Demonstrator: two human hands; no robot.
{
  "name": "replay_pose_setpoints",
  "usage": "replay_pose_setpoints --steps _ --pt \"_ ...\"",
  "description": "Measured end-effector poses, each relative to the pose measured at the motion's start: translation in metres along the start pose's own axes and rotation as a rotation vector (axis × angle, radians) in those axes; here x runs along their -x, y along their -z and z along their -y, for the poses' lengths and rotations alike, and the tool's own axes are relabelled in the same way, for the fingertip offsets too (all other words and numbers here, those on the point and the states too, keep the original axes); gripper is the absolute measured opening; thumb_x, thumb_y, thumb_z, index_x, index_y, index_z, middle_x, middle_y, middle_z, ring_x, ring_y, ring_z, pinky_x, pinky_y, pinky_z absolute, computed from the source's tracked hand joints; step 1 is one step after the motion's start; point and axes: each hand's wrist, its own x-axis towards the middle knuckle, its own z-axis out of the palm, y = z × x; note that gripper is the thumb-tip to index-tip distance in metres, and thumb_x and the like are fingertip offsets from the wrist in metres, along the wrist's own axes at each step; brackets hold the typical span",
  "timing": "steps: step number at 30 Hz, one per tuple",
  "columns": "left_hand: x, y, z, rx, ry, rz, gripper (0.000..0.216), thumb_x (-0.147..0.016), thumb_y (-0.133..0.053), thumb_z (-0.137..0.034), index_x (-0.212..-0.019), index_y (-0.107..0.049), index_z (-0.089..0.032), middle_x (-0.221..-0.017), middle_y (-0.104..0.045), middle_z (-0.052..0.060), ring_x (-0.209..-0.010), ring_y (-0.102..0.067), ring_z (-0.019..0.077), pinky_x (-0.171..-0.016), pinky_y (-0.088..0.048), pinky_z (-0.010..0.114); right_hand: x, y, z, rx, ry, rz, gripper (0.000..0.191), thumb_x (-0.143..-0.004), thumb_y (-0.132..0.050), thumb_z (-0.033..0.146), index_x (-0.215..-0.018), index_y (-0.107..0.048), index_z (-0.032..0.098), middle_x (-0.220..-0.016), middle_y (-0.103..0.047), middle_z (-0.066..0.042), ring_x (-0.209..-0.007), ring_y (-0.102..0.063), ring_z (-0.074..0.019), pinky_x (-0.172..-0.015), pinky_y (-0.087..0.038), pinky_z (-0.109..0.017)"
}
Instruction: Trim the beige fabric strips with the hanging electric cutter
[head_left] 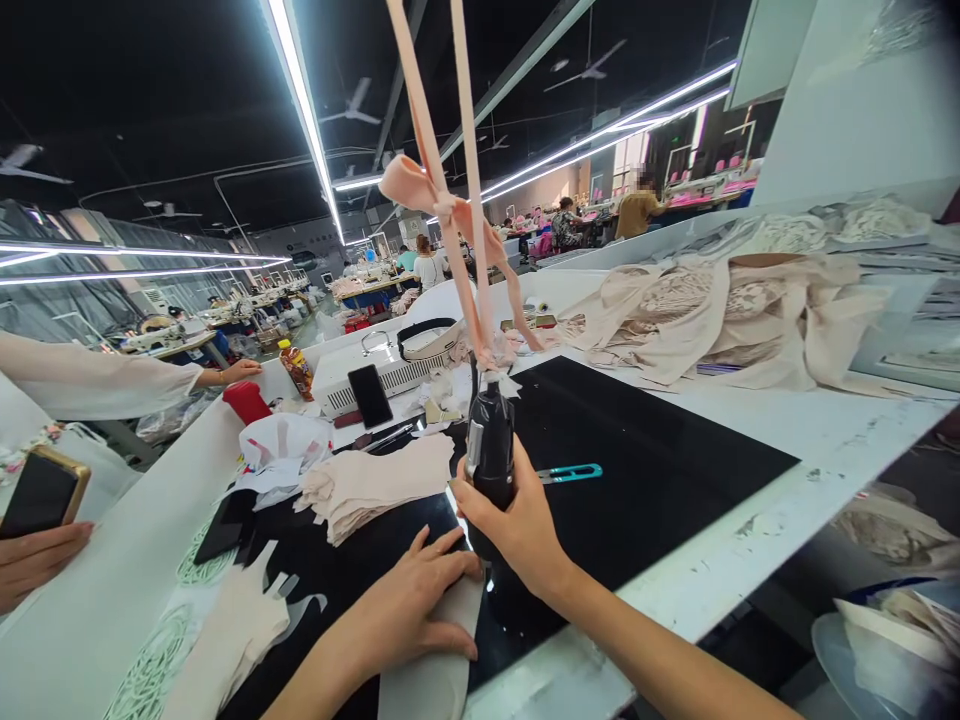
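My right hand (517,520) is wrapped round a black cylindrical handheld tool (493,440), which stands upright over the black mat and hangs from peach fabric straps (444,208). The tool's lower tip is partly hidden. Close to it, my left hand (412,600) lies with fingers spread on a pale fabric piece (427,680) at the mat's front edge. Turquoise thread snips (571,473) rest on the black mat (637,430), just right of the tool. Behind my left hand is a stack of beige fabric pieces (390,475).
More cut fabric (232,630) and pale green cord (154,660) lie at left. A white ventilated box (341,380), a phone (370,395) and a bottle (296,368) stand behind. Beige garments (675,310) are heaped at right. Another person's hand (45,560) holds a phone at left.
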Motion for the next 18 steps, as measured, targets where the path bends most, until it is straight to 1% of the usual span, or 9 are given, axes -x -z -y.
replay_pose_setpoints --steps 3,5,9,12,15,18 --pt "0.0018 -0.0012 0.0039 0.02 0.02 -0.002 0.057 -0.077 -0.097 -0.037 -0.123 -0.066 -0.026 -0.14 -0.069 0.01 -0.155 -0.043 0.0371 -0.125 -0.022 0.078 0.0017 -0.0028 0.0006 -0.024 0.0 0.008 0.025 -0.078 -0.074 0.031 -0.097 -0.058 0.025 -0.08 -0.064 0.003 -0.066 -0.058 -0.0162 -0.065 -0.054 -0.031" --pt "0.0012 -0.0004 0.0059 0.064 0.056 0.033 0.059 -0.077 -0.098 -0.039 -0.125 -0.066 -0.027 -0.144 -0.067 0.011 -0.159 -0.035 0.0379 -0.126 -0.015 0.079 0.0026 -0.0041 0.0009 -0.046 -0.004 0.017 0.026 -0.078 -0.074 0.03 -0.098 -0.058 0.025 -0.08 -0.064 0.003 -0.066 -0.058 -0.0162 -0.065 -0.054 -0.03" --pt "-0.0019 0.0038 0.0072 0.174 0.126 0.136 0.063 -0.082 -0.091 -0.056 -0.133 -0.066 -0.027 -0.156 -0.058 0.014 -0.163 -0.027 0.0403 -0.129 0.0 0.076 0.0041 -0.0046 0.0001 -0.047 -0.011 0.028 0.028 -0.078 -0.075 0.03 -0.1 -0.059 0.024 -0.085 -0.067 0.001 -0.069 -0.061 -0.0169 -0.064 -0.055 -0.03" --pt "-0.0029 0.0056 0.0076 0.194 0.131 0.147 0.065 -0.084 -0.089 -0.06 -0.135 -0.066 -0.027 -0.16 -0.054 0.014 -0.163 -0.024 0.0398 -0.13 0.002 0.074 0.0053 -0.0045 -0.0015 -0.043 -0.027 0.033 0.029 -0.079 -0.075 0.031 -0.102 -0.059 0.024 -0.087 -0.067 0.0 -0.07 -0.062 -0.0175 -0.064 -0.056 -0.03" --pt "-0.0031 0.0055 0.0082 0.183 0.128 0.154 0.064 -0.083 -0.09 -0.059 -0.133 -0.067 -0.026 -0.163 -0.051 0.015 -0.164 -0.022 0.0389 -0.13 0.001 0.074 0.0064 -0.0053 -0.0013 -0.022 -0.023 0.019 0.028 -0.078 -0.074 0.031 -0.102 -0.06 0.024 -0.084 -0.067 0.0 -0.07 -0.061 -0.018 -0.065 -0.057 -0.032" --pt "-0.0033 0.005 0.0084 0.184 0.118 0.143 0.064 -0.082 -0.091 -0.057 -0.133 -0.068 -0.026 -0.163 -0.051 0.014 -0.164 -0.023 0.0388 -0.129 0.001 0.076 0.0071 -0.0064 0.0017 0.008 -0.002 -0.001 0.025 -0.078 -0.072 0.032 -0.099 -0.06 0.024 -0.083 -0.067 0.0 -0.07 -0.061 -0.0185 -0.066 -0.057 -0.032"
